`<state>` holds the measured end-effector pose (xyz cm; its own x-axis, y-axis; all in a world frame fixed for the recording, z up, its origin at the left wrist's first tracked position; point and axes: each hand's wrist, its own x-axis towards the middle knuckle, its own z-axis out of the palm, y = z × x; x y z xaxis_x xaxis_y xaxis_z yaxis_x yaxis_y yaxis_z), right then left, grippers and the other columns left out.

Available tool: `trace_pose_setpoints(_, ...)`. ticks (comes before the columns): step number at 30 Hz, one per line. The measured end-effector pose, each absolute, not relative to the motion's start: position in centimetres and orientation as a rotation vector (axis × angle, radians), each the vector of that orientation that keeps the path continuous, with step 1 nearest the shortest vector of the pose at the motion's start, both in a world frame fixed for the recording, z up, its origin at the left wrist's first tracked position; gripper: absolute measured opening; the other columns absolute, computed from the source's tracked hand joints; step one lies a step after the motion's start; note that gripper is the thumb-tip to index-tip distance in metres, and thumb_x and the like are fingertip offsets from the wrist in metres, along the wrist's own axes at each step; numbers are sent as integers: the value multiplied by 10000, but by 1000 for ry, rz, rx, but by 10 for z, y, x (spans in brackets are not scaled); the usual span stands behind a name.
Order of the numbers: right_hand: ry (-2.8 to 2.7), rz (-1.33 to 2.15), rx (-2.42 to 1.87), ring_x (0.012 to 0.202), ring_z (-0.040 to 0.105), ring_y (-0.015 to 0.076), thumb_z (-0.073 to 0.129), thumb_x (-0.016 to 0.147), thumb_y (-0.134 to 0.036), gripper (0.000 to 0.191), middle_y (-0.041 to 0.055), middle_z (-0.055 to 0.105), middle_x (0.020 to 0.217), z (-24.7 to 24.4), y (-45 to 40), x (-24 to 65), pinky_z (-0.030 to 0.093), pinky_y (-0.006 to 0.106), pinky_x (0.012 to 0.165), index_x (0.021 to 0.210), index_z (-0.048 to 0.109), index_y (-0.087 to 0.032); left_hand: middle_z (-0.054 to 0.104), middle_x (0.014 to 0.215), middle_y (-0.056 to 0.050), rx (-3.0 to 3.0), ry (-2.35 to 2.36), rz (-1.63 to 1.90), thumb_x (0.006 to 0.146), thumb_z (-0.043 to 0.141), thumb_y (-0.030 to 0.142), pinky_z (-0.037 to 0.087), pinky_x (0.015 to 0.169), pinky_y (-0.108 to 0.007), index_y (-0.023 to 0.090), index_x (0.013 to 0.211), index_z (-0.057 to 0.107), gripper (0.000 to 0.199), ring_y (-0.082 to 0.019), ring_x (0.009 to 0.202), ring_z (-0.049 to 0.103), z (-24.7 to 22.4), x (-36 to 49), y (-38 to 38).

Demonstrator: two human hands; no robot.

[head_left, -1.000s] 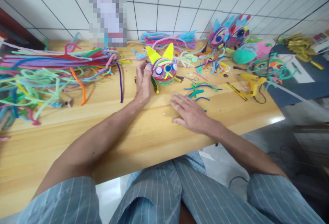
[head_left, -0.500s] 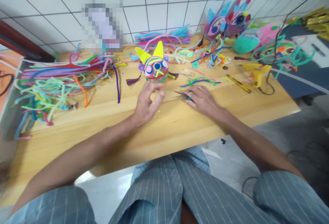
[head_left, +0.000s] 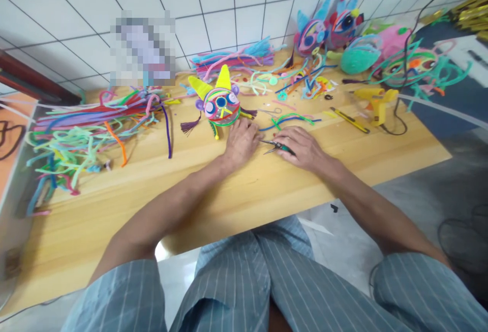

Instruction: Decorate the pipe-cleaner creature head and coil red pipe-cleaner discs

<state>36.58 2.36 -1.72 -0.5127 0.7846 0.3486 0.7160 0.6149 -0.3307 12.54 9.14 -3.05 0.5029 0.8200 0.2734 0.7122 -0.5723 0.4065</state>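
On wooden table (head_left: 114,205) | left hand (head_left: 241,141) flat, fingers spread, beside craft head (head_left: 220,106) | right hand (head_left: 301,146) pinching pliers (head_left: 275,145)

A craft workshop: pipe cleaners (head_left: 87,118), glue gun (head_left: 375,103) and finished figures (head_left: 328,29) crowd the wooden table (head_left: 244,189).

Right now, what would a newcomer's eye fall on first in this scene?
First, the colourful ball-shaped face with yellow ears at the middle of the wooden table, just beyond the left hand. Next, the sprawling pile of bright pipe cleaners on the left. The right hand is on small pliers.
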Motion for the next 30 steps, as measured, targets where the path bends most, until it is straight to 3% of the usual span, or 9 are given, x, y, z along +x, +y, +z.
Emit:
trace_pose_setpoints(2,-2353,184,-1207,1264,683,334,534,1071,-442,347,136,764,1298,-18,26,369,538,567,1109,1263,750,-248,722,1060,-140,2481,1303,671,1041,580,218,516,1038,-486,172,973,739,179,-323,1093,652,-32,130,99)
trace_pose_setpoints(5,-2268,137,-1292,1256,680,338,521,1073,-466,366,141,762,1282,-18,34,378,527,563,1118,1261,739,-239,701,954,-123,2493,1266,670,1049,557,190,535,995,-454,179,863,694,231,-300,1005,659,-33,131,99)
trace_pose_setpoints(14,-2145,2,-1470,1213,667,340,478,1099,-454,431,173,744,1254,-20,68,413,531,537,1097,1347,686,-169,703,935,-89,2430,1122,748,1058,547,161,575,884,-363,173,941,726,214,-230,919,675,-25,102,46)
trace_pose_setpoints(18,-2141,-47,-1549,1233,660,339,495,1096,-442,383,156,738,1271,-27,85,422,534,552,1102,1316,686,-193,707,873,-63,2354,1125,746,1011,630,150,560,820,-330,176,892,746,168,-206,848,679,-23,103,49)
trace_pose_setpoints(23,-2208,-71,-1617,1273,642,356,467,1123,-454,446,221,726,1318,-30,98,437,507,568,1133,1315,680,-112,747,828,-59,2321,1128,732,998,642,152,556,766,-323,177,847,761,194,-192,763,686,-22,132,66)
trace_pose_setpoints(26,-2200,-49,-1591,1288,642,350,482,1118,-447,424,196,727,1338,-28,96,442,507,566,1143,1325,684,-138,800,898,-66,2291,1104,760,1005,659,171,589,810,-339,184,1047,789,137,-207,821,739,-25,147,68)
trace_pose_setpoints(28,-2188,-13,-1561,1311,640,346,498,1106,-436,404,167,723,1358,-24,93,443,507,568,1155,1354,681,-175,819,947,-72,2265,1093,777,983,711,168,609,842,-348,181,1274,742,293,-221,874,767,-28,152,65)
trace_pose_setpoints(30,-2171,8,-1562,1354,626,345,500,1098,-415,405,164,710,1394,-18,88,443,495,572,1183,1384,675,-188,822,975,-74,2257,1079,776,954,760,155,618,869,-354,175,1373,695,424,-227,900,777,-29,153,60)
